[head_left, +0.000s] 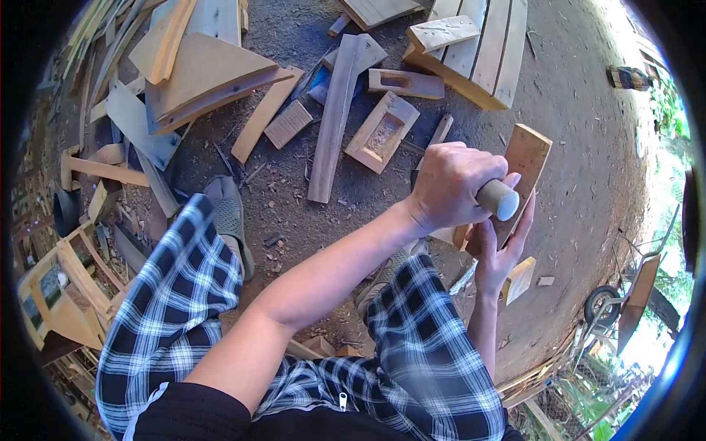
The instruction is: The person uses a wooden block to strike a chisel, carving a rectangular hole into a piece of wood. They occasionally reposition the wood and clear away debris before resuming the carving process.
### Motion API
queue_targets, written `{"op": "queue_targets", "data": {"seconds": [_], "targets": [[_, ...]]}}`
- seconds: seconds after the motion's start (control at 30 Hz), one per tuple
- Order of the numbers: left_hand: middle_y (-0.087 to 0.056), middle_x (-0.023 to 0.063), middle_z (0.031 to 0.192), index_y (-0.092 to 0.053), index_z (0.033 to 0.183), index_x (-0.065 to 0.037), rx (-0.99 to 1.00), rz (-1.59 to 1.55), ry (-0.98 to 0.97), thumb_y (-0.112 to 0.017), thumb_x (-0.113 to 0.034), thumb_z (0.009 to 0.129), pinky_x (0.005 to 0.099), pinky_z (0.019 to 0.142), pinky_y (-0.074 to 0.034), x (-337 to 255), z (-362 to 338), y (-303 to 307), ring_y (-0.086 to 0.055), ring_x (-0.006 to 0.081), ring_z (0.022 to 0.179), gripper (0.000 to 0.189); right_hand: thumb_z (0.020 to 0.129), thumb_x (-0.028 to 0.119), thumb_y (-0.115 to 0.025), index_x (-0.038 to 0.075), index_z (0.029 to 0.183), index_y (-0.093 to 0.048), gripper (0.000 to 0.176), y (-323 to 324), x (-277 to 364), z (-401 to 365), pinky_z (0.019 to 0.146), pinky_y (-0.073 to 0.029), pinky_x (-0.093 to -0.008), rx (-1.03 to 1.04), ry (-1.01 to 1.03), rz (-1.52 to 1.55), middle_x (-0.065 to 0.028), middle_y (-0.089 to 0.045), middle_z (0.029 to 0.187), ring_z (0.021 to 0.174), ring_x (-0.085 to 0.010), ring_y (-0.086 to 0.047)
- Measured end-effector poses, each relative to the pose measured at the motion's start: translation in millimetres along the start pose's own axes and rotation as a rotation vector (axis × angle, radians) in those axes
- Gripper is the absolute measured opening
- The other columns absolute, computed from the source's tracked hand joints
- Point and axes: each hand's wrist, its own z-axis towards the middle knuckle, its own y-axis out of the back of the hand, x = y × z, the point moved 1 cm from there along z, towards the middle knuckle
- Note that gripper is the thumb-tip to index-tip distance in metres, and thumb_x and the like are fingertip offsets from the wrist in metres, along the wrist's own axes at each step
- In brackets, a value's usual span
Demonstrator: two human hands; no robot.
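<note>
My left hand is wrapped round a thick cylindrical handle with a pale round end. It reaches across from the left, above and against a wooden block. My right hand holds the block from below, with its thumb on the near side and its fingers along the far side. The block stands tilted up towards the right. Whatever is at the far end of the handle is hidden behind my left hand and the block.
Below lies a hollowed wooden block, beside a long plank and a slotted block. Board scraps pile up at the upper left. A slatted wooden platform stands at the top. At the right is a wheelbarrow.
</note>
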Motion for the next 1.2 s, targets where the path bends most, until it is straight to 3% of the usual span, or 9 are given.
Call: {"op": "queue_targets", "data": {"seconds": [0.27,0.53,0.6,0.9,1.03,1.1,1.17,1.2], "targets": [[-0.057,0.0043,0.054,-0.055,0.064,-0.010,-0.014,0.047,0.024,-0.074,-0.016,0.079,0.0304,0.045,-0.041,9.4,0.1,6.5,-0.057,0.0193,0.045,0.025,0.084,0.022,-0.067,0.008,0.150,-0.019,0.083,-4.9,-0.2,-0.4,0.107,-0.033,-0.0435,0.016,0.075,-0.007,-0.0200,-0.031,0.147,0.131,-0.0316,-0.038],[-0.058,0.0030,0.055,-0.053,0.062,-0.011,-0.003,0.047,0.050,-0.073,-0.018,0.080,0.0303,0.047,-0.043,17.5,-3.4,4.0,-0.059,0.0194,0.047,0.027,0.085,0.024,-0.066,0.008,0.150,-0.017,0.083,-5.1,0.1,1.0,0.107,-0.033,-0.0441,0.047,0.011,-0.019,-0.0201,-0.030,0.147,0.131,-0.0312,-0.039],[-0.057,0.0055,0.055,-0.054,0.065,-0.011,-0.026,0.015,0.060,-0.071,-0.022,0.080,0.0347,0.047,-0.044,19.1,-5.6,3.4,-0.060,0.0231,0.049,0.025,0.085,0.026,-0.066,0.008,0.150,-0.017,0.083,-7.3,1.9,2.0,0.108,-0.033,-0.0443,0.049,0.005,0.004,-0.0199,-0.031,0.147,0.131,-0.0311,-0.038],[-0.058,0.0066,0.056,-0.053,0.064,-0.010,-0.023,0.008,0.084,-0.072,-0.022,0.078,0.0339,0.046,-0.045,15.6,-4.7,5.4,-0.061,0.0228,0.049,0.027,0.085,0.026,-0.066,0.009,0.151,-0.017,0.084,-11.2,3.5,4.4,0.106,-0.035,-0.0444,0.048,0.044,-0.017,-0.0189,-0.032,0.146,0.131,-0.0301,-0.039],[-0.058,0.0069,0.056,-0.053,0.064,-0.010,-0.026,-0.026,0.100,-0.073,-0.024,0.079,0.0333,0.044,-0.044,19.3,-1.3,7.1,-0.061,0.0225,0.048,0.028,0.085,0.025,-0.067,0.010,0.151,-0.015,0.086,-10.8,8.7,7.0,0.103,-0.039,-0.0432,0.057,0.010,0.049,-0.0181,-0.033,0.145,0.126,-0.0285,-0.044],[-0.056,0.0046,0.053,-0.053,0.064,-0.009,-0.047,-0.004,0.132,-0.076,-0.018,0.080,0.0285,0.042,-0.042,20.3,2.0,11.7,-0.059,0.0162,0.046,0.029,0.084,0.023,-0.067,0.010,0.152,-0.013,0.087,-9.6,13.4,9.2,0.101,-0.041,-0.0423,0.066,0.009,0.053,-0.0177,-0.034,0.145,0.124,-0.0280,-0.045],[-0.055,0.0046,0.053,-0.053,0.064,-0.009,-0.079,-0.004,0.149,-0.076,-0.018,0.079,0.0285,0.041,-0.042,24.7,4.9,11.7,-0.059,0.0163,0.046,0.029,0.082,0.018,-0.065,0.003,0.144,-0.027,0.075,-6.3,24.7,13.0,0.091,-0.047,-0.0388,0.009,-0.022,0.033,-0.0183,-0.050,0.128,0.106,-0.0260,-0.057],[-0.055,0.0046,0.053,-0.053,0.065,-0.008,-0.113,-0.006,0.168,-0.077,-0.017,0.079,0.0284,0.041,-0.041,26.9,5.3,12.0,-0.059,0.0165,0.046,0.029,0.082,0.018,-0.065,0.003,0.144,-0.027,0.075,-1.1,30.4,13.4,0.091,-0.047,-0.0388,0.009,-0.022,0.037,-0.0183,-0.050,0.128,0.106,-0.0260,-0.057]]}}
